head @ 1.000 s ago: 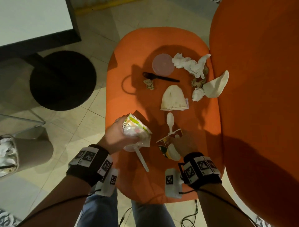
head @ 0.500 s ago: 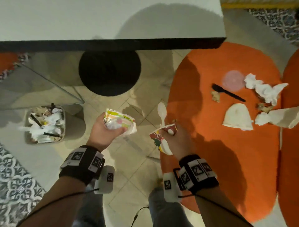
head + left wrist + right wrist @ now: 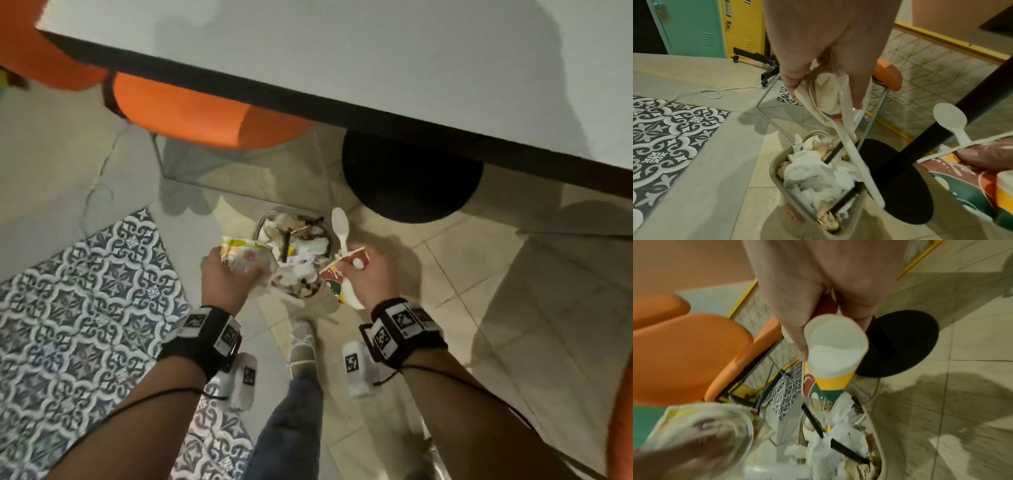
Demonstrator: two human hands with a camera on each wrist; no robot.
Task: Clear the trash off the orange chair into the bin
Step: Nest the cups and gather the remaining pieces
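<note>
Two hands: both loaded and held over the bin [image 3: 327, 298], which stands on the tiled floor below the desk [image 3: 445, 61].
Left hand [image 3: 227, 279]: fingers curled round a crushed yellow-green printed cup [image 3: 239, 248] with clear crumpled plastic [image 3: 701, 433] bunched against it; a white plastic utensil [image 3: 863, 165] hangs from the same grip, its tip low beside the bin's right edge in the left wrist view.
Right hand [image 3: 371, 277]: fingers and thumb closed on a flattened red, green and yellow paper cup [image 3: 828, 363]; a white plastic spoon [image 3: 340, 231] is pinched along with it, bowl pointing up past the far rim of the bin.
Bin: already heaped to the rim with white tissues [image 3: 818, 175], brownish scraps and black plastic cutlery [image 3: 846, 451].
Orange chair: the seat being cleared is not surely in view; an orange chair [image 3: 191, 109] shows beyond the bin, half under the desk, and no trash can be seen on it from here.
Progress: judged as the drop step, release not yet made.
Risk, overflow: the pile is so high that the cups may roll off the tissues onto the floor.
Risk, long pieces: the spoon and the hanging utensil reach past the rim, so letting go as they lie may send them outside.
Risk, light plastic: the clear wrap could cling to the fingers or drift aside.
</note>
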